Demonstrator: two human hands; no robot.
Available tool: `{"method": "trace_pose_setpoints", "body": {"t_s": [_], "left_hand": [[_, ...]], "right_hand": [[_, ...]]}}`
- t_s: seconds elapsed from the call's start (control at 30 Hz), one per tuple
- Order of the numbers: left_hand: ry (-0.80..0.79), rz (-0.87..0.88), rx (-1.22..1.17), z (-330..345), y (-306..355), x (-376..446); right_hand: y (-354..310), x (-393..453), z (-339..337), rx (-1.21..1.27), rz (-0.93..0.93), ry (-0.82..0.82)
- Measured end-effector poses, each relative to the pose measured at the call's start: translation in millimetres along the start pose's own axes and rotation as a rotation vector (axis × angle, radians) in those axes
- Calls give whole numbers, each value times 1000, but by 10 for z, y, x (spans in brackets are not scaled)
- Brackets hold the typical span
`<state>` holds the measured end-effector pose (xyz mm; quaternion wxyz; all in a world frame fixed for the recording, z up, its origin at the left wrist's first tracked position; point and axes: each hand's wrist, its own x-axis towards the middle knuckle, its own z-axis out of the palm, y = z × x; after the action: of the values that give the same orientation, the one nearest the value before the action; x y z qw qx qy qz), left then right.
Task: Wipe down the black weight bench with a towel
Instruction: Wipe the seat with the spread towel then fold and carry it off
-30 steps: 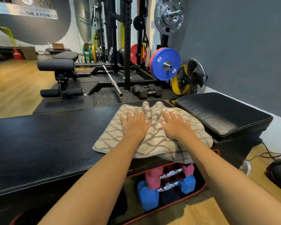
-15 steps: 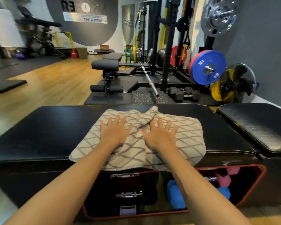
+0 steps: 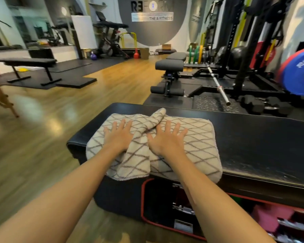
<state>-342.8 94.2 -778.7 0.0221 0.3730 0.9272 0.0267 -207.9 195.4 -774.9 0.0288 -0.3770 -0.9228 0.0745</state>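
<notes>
Left hand [image 3: 118, 137] and right hand [image 3: 167, 140]: fingers spread flat, pressing towel [image 3: 197, 137] at bench [image 3: 253, 137] left end. Wall lettering: "THE A FITNESS".

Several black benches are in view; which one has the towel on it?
The wide black padded bench nearest the camera; both hands press the beige diamond-patterned towel onto it. The others stand bare.

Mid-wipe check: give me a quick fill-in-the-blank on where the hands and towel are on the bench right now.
1. Both hands, left hand and right hand, press flat on the ____.
2. The towel lies near the bench's ____ end.
3. The towel's near edge hangs over the ____ edge of the black bench.
4. The fingers of both hands are ____, not curled.

Missing words: towel; left; front; straight
</notes>
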Motion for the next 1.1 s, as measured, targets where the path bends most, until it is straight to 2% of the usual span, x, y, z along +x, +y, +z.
{"method": "trace_pose_setpoints", "body": {"t_s": [0.3, 0.93, 1.1], "left_hand": [[10, -264, -65, -117, -719, 140], [16, -249, -77, -132, -760, 1590], [20, -251, -80, -137, -735, 1685]], "right_hand": [[-546, 606, 53, -17, -73, -71], [-938, 1844, 141, -95, -173, -120], [-972, 2010, 165, -68, -176, -103]]}}
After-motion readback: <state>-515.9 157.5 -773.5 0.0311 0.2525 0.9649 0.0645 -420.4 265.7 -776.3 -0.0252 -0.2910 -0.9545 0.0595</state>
